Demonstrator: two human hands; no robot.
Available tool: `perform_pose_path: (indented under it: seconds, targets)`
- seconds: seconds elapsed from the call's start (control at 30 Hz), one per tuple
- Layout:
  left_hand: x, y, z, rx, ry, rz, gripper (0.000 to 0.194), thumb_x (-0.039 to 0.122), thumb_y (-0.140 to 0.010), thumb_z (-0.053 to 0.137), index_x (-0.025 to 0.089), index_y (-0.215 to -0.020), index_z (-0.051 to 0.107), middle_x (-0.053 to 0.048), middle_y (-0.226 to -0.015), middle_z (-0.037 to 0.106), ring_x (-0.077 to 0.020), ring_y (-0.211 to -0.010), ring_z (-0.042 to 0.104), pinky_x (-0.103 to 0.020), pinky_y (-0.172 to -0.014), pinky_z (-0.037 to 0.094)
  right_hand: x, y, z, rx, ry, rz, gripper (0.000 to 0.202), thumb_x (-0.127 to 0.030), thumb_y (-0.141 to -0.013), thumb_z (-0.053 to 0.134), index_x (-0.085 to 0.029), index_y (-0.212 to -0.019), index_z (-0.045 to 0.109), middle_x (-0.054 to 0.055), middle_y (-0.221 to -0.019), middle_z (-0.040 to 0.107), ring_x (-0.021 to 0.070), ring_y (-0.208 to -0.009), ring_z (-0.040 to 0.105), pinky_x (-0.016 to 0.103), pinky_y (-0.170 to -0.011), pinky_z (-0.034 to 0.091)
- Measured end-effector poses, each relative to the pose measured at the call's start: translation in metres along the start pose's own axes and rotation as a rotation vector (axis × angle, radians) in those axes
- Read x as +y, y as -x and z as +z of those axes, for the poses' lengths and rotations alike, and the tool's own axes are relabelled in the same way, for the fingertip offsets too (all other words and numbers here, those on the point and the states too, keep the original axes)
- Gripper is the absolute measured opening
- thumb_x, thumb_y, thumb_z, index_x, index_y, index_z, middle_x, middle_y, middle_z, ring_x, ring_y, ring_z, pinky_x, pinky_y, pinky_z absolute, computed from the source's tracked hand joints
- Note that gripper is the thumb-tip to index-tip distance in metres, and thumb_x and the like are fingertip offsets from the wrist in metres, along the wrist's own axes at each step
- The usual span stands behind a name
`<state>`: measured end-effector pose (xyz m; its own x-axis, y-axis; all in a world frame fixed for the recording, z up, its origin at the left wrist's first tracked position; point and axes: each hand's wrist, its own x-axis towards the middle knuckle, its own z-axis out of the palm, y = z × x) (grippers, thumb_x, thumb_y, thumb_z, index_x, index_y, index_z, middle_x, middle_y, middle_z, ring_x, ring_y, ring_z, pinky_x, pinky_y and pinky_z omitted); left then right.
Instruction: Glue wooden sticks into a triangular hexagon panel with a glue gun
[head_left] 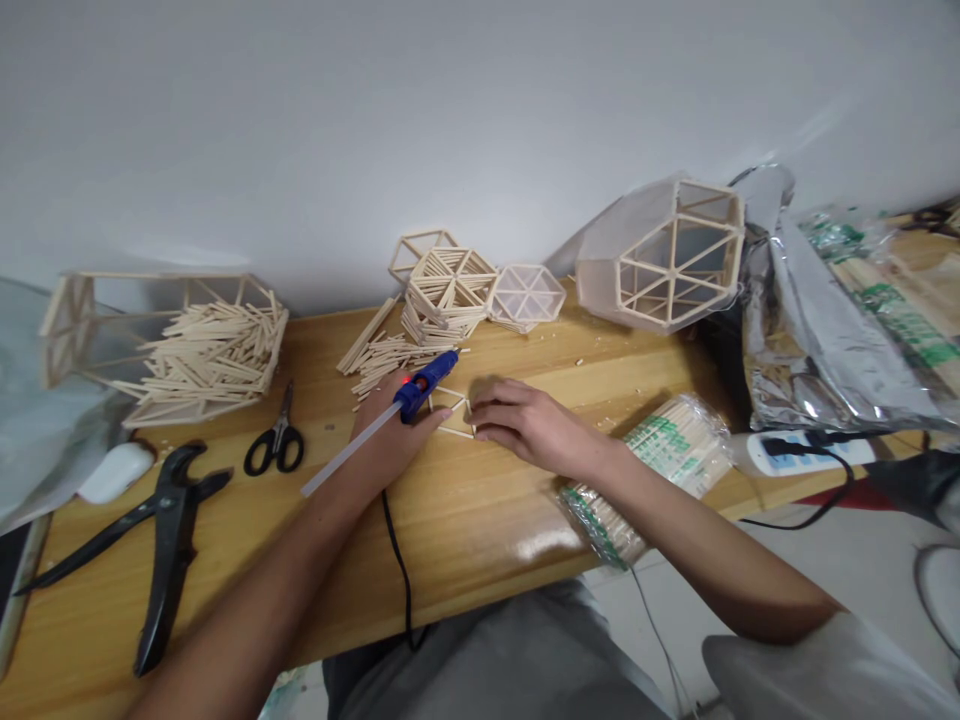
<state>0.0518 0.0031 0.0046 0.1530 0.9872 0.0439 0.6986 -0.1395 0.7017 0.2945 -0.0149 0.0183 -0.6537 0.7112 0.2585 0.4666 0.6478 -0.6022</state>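
Note:
My left hand (pixel 386 435) is wrapped round a blue glue gun (pixel 427 385), with a clear glue stick (pixel 349 450) sticking out of its back towards me. Under the gun's nozzle lies a small frame of thin wooden sticks (pixel 456 432), flat on the wooden table (pixel 487 530). My right hand (pixel 525 425) is at the frame's right side, fingers bent together and pinching its edge. Just behind the hands are loose cut sticks (pixel 382 362) and hexagonal stick frames (pixel 454 285), one of them holding more sticks. The gun hides part of the small frame.
Scissors (pixel 277 440), black pliers (pixel 172 540) and a white case (pixel 116 473) lie left. Behind them, a hexagonal basket (pixel 161 277) holds sticks. Another hexagonal structure (pixel 637 260), bagged skewers (pixel 675 450), a silver bag (pixel 832 320) and a power strip (pixel 810 453) stand right.

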Motion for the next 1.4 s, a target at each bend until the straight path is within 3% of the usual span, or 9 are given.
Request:
perform_pose_path:
  seconds: [0.57,0.73,1.1,1.4]
  targets:
    - [-0.001,-0.001,0.000,0.014,-0.006,0.015,0.035,0.044,-0.078,0.079,0.023,-0.104,0.066,-0.007,-0.104,0.074,-0.0304,-0.103,0.070,-0.044,-0.096,0.054,-0.001,0.000,0.001,0.022,-0.020,-0.021,0.013,-0.025,-0.103,0.063,-0.018,-0.109,0.073,0.014,-0.115,0.069,0.0273,-0.114,0.066,0.046,-0.101,0.056]
    - [0.001,0.000,-0.001,-0.015,0.018,-0.022,0.039,0.045,-0.079,0.078,0.024,-0.110,0.067,-0.007,-0.109,0.074,-0.0305,-0.109,0.069,-0.045,-0.101,0.052,-0.006,0.000,-0.001,-0.005,0.001,-0.002,0.011,-0.023,-0.101,0.066,-0.018,-0.106,0.073,0.013,-0.110,0.066,0.0249,-0.103,0.065,0.040,-0.092,0.058]
    - [-0.005,-0.001,-0.006,-0.042,0.159,-0.049,0.037,0.049,-0.081,0.074,0.024,-0.108,0.070,-0.003,-0.102,0.077,-0.0279,-0.102,0.071,-0.039,-0.091,0.054,-0.012,-0.002,-0.003,-0.033,0.022,0.003,0.006,-0.017,-0.096,0.068,-0.017,-0.098,0.074,0.010,-0.101,0.066,0.0218,-0.092,0.063,0.034,-0.083,0.055]
    - [-0.005,0.001,-0.014,-0.058,0.076,-0.078,0.033,0.052,-0.081,0.071,0.025,-0.100,0.068,-0.002,-0.093,0.075,-0.0281,-0.094,0.071,-0.038,-0.084,0.055,-0.015,-0.004,-0.004,-0.058,0.008,0.019,0.006,-0.016,-0.095,0.069,-0.017,-0.096,0.075,0.009,-0.101,0.067,0.0213,-0.092,0.065,0.032,-0.082,0.054]
